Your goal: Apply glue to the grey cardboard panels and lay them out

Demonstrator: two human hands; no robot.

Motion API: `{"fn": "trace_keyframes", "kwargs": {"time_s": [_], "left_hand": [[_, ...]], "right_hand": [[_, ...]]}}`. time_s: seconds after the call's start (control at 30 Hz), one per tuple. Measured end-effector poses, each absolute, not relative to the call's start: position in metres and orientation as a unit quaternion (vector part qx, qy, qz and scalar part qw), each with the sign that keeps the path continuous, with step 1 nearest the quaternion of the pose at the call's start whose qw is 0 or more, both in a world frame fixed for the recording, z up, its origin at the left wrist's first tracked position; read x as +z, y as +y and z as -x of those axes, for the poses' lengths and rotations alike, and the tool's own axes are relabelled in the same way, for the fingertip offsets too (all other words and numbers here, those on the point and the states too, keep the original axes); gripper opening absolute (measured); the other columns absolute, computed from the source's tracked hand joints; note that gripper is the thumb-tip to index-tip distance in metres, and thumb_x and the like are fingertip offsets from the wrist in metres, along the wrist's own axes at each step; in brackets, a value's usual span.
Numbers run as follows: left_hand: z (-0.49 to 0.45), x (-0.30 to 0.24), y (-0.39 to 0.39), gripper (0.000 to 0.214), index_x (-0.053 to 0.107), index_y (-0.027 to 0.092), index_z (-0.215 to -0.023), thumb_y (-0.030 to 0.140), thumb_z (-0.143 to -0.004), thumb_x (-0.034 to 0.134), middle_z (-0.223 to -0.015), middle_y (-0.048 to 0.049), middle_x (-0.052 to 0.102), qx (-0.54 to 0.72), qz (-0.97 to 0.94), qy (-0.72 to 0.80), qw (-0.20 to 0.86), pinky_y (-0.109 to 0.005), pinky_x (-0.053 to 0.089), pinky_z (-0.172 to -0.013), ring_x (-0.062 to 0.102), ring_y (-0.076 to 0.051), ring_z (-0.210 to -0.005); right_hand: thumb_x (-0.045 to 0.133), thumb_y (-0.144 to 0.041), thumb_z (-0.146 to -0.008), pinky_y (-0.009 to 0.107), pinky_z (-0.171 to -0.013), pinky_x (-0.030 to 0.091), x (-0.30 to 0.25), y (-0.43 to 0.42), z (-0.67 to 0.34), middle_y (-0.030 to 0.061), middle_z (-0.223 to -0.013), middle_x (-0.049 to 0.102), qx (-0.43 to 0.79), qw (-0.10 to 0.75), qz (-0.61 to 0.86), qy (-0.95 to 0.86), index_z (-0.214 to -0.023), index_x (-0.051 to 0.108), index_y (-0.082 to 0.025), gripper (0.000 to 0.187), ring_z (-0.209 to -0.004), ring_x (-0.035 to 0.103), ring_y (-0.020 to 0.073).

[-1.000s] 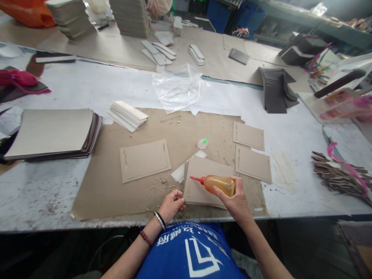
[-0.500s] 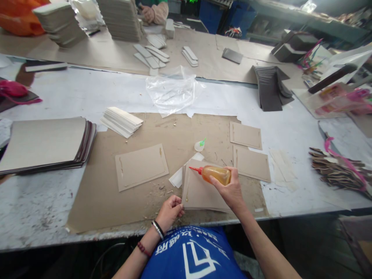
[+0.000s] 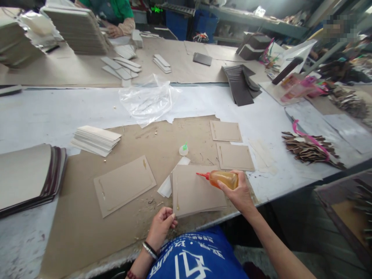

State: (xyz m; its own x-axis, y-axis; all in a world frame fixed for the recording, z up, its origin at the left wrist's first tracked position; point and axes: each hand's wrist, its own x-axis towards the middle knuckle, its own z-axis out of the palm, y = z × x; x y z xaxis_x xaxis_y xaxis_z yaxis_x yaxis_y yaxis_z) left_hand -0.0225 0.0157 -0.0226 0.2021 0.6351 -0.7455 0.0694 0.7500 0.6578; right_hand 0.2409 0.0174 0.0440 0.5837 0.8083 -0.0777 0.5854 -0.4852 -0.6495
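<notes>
My right hand (image 3: 241,192) is wrapped round a clear squeeze bottle (image 3: 223,179) of amber glue with a red nozzle. The bottle lies tilted nearly flat, its tip pointing left over a small stack of beige cardboard panels (image 3: 200,193). A wet glue line runs down the left side of the top panel. At the stack's lower left corner, my left hand (image 3: 163,224) has its fingers curled, with thumb and fingertips at the panel edge. White strips (image 3: 166,186) stick out from under the stack. A single panel (image 3: 124,186) with glue marks lies to the left.
Two more glued panels (image 3: 226,131) lie at the right. Beyond the stack sits a small white pot (image 3: 183,150) with a green tip. White strips (image 3: 97,139) and large sheets (image 3: 26,178) are piled left; a plastic bag (image 3: 149,97) lies behind. Across the table, a person's hand (image 3: 114,31) shows.
The camera view has turned to the right, so the table's things appear farther left. The bottle's tip has moved right along the top panel, away from its left edge. My left hand stays at the corner.
</notes>
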Motion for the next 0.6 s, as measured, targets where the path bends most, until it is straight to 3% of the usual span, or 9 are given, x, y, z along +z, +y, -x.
{"fn": "trace_keyframes", "kwargs": {"time_s": [0.47, 0.6], "left_hand": [[0.022, -0.021, 0.013, 0.032, 0.053, 0.017, -0.067, 0.039, -0.053, 0.071, -0.053, 0.0026, 0.058, 0.201, -0.271, 0.607, 0.719, -0.024, 0.041, -0.050, 0.055, -0.013, -0.051], [0.022, -0.023, 0.013, 0.032, 0.053, 0.017, -0.066, 0.040, -0.052, 0.071, -0.053, 0.0019, 0.059, 0.206, -0.274, 0.603, 0.720, -0.024, 0.041, -0.049, 0.055, -0.013, -0.051]], "right_hand": [[0.064, -0.037, -0.067, 0.037, -0.080, 0.045, 0.036, 0.038, -0.194, 0.0040, -0.094, 0.051, 0.238, 0.333, 0.780, -0.474, -0.099, 0.039, -0.023, 0.042, -0.087, 0.054, 0.0203], [0.062, -0.039, -0.069, 0.037, -0.077, 0.046, 0.037, 0.036, -0.200, 0.0042, -0.094, 0.052, 0.238, 0.322, 0.792, -0.462, -0.099, 0.039, -0.024, 0.041, -0.086, 0.055, 0.0215]]}}
